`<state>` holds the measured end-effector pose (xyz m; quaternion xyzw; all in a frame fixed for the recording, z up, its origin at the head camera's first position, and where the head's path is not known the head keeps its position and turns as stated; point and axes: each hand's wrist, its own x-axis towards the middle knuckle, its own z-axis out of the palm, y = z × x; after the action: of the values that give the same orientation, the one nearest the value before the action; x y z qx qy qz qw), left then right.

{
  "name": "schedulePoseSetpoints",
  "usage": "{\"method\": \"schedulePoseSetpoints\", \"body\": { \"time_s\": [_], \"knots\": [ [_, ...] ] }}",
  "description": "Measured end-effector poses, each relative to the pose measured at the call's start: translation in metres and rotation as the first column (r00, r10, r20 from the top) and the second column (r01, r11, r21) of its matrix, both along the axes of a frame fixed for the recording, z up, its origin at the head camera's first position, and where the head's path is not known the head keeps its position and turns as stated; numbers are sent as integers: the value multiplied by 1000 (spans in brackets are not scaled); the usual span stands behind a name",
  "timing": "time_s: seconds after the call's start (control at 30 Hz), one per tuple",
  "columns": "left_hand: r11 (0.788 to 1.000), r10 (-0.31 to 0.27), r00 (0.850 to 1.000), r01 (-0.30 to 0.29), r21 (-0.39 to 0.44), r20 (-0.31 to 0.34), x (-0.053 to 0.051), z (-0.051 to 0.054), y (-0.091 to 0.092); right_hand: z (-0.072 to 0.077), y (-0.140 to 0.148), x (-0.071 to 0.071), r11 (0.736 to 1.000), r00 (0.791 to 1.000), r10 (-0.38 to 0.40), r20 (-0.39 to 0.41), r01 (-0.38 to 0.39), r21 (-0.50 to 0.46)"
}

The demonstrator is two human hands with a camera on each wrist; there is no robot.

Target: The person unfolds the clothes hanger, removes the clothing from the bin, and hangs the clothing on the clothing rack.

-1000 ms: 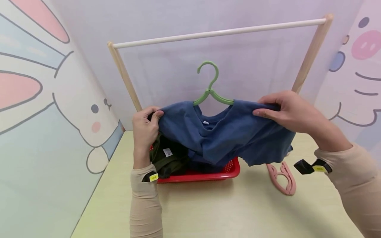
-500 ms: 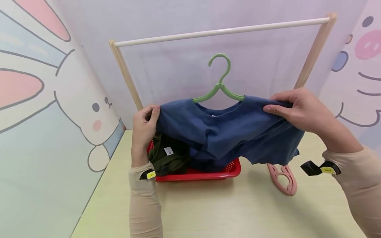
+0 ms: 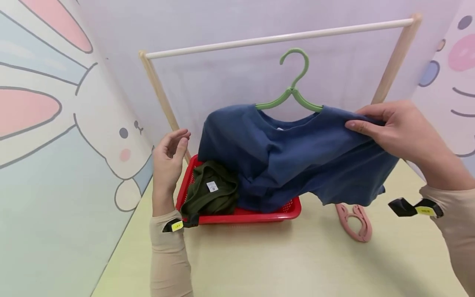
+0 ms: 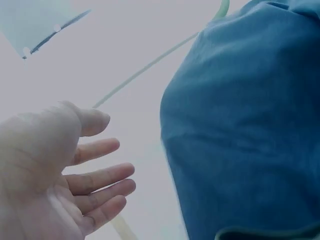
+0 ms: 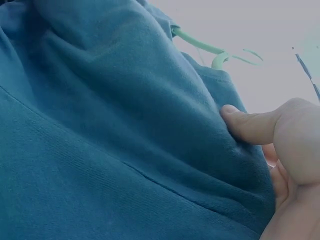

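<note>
A blue T-shirt [image 3: 293,152] hangs on a green hanger [image 3: 293,90], whose hook and upper arms stick out of the neckline. My right hand [image 3: 404,134] grips the shirt's right shoulder, thumb in front and fingers behind; the right wrist view shows the thumb pressed on the cloth. To the left of the shirt, my left hand [image 3: 168,159] is off the fabric with relaxed fingers and holds nothing. In the left wrist view a gap separates those fingers [image 4: 102,177] from the sleeve. The hanger's lower parts are hidden inside the shirt.
Behind the shirt stands a rack with a white rail [image 3: 274,39] and wooden posts [image 3: 159,90]. Below, a red basket [image 3: 252,218] holds a dark green garment [image 3: 213,187]. A pink folded hanger [image 3: 356,225] lies on the table [image 3: 282,260] at right.
My left hand has let go of the shirt's left shoulder and moved left. With my right hand still gripping, the shirt and hanger have risen and shifted right.
</note>
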<state>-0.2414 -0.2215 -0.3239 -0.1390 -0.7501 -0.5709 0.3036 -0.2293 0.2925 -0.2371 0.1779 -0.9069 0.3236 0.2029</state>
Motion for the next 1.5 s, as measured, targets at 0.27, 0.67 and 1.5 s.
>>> {"method": "schedulePoseSetpoints", "body": {
  "time_s": [0.27, 0.67, 1.5],
  "knots": [
    [997, 49, 990, -40, -68, 132, -5, -25, -16, -5, 16, 9, 994, 994, -104, -40, 106, 32],
    [980, 38, 905, 50, -193, 424, -31, -91, -19, -4, 34, 34, 966, 966, -260, 12, 259, 21],
    [985, 36, 836, 61, -159, 547, -17, -106, -36, 33, 91, 32, 823, 865, -477, 156, 502, -265]
  ]
}}
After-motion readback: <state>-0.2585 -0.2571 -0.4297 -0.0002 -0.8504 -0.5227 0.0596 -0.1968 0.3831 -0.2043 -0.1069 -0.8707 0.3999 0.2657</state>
